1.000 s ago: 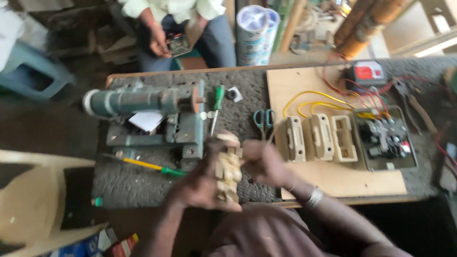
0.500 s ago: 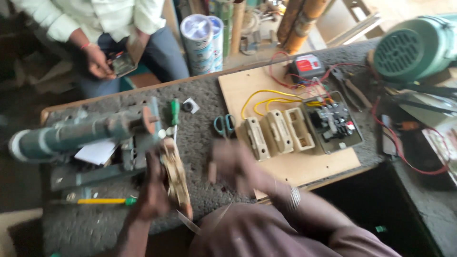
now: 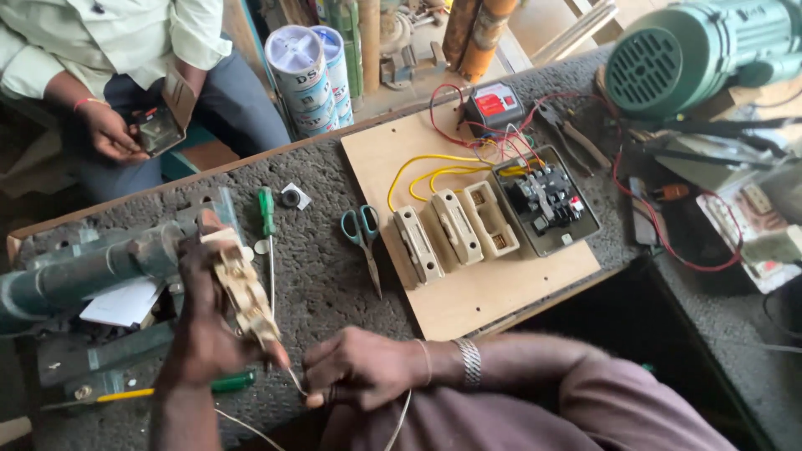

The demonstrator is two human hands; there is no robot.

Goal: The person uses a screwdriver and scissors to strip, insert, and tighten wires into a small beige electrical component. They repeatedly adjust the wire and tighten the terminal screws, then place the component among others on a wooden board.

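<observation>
Head view, starting far left: a grey-green metal cylinder [image 3: 79, 276] lies across the dark table [image 3: 326, 284]. Next, the left hand [image 3: 205, 334] is clamped around a cream-coloured ceramic fuse block [image 3: 244, 292], held above the table's near edge, its long axis slanting from upper left down to lower right. Just right, the right hand [image 3: 363, 367], fingers pinched together on a thin pale wire [image 3: 294, 380] at the block's lower end. Beyond, blue-handled scissors [image 3: 362, 230] and a plywood board [image 3: 468, 292].
</observation>
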